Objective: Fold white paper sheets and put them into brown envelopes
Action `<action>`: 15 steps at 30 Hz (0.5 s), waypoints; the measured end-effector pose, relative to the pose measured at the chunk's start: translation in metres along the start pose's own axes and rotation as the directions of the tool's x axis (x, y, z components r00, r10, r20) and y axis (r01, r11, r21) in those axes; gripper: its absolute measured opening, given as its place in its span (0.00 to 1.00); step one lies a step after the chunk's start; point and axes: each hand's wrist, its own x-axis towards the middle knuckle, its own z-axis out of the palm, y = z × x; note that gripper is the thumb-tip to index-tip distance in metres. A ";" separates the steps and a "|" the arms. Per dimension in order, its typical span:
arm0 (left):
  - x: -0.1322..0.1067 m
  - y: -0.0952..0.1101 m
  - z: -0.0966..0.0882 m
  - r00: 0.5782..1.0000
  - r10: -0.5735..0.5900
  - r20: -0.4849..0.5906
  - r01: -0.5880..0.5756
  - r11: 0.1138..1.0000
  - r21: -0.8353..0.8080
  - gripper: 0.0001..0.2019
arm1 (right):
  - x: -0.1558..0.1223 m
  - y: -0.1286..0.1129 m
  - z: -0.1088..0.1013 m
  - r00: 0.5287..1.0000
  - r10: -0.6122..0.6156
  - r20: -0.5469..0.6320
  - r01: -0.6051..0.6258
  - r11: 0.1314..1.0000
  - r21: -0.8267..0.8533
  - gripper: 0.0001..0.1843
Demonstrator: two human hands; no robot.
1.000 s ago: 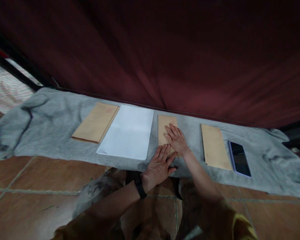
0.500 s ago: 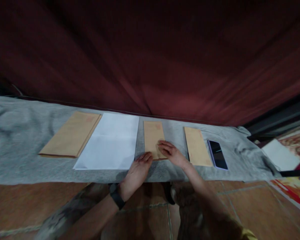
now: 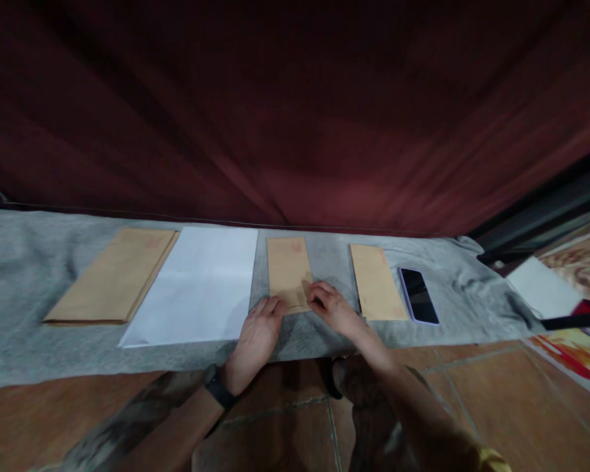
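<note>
A small brown envelope [image 3: 288, 265] lies flat in front of me, with a narrow folded strip along its near edge. At the near left corner, my left hand [image 3: 259, 329] has its bent fingers closed on the envelope. My right hand [image 3: 338, 311] pinches the near right corner with curled fingers. The fingertips partly hide both corners. Left of the envelope lies a stack of white paper [image 3: 196, 282], its near right edge close to my left hand. Another stack of small brown envelopes [image 3: 379, 285] rests to the right of my right hand.
Larger brown envelopes [image 3: 113, 275] are stacked at the far left. A phone [image 3: 419, 296] with a purple edge lies on the right. Everything rests on a narrow surface covered with grey cloth [image 3: 476, 295]. A dark red curtain [image 3: 295, 131] hangs behind it; tiled floor [image 3: 501, 393] shows in front.
My right fingers have slid off the envelope's face down to its near right corner and curled into a pinch. The near edge now shows a folded strip. The view has shifted slightly.
</note>
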 end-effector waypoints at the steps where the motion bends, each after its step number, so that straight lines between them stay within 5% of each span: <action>1: -0.001 0.001 0.001 1.000 0.018 -0.005 -0.017 1.000 0.021 0.14 | 0.000 0.000 0.000 1.000 -0.002 0.000 0.002 1.000 -0.018 0.06; 7: -0.012 0.010 0.013 0.982 0.188 -0.012 -0.187 0.980 0.067 0.22 | -0.004 -0.006 0.001 1.000 -0.007 0.024 0.011 0.985 -0.175 0.12; 15: -0.023 0.016 0.035 0.993 0.100 -0.057 -0.096 0.993 0.061 0.24 | -0.028 -0.054 0.043 0.993 -0.065 0.099 0.081 0.982 -0.169 0.30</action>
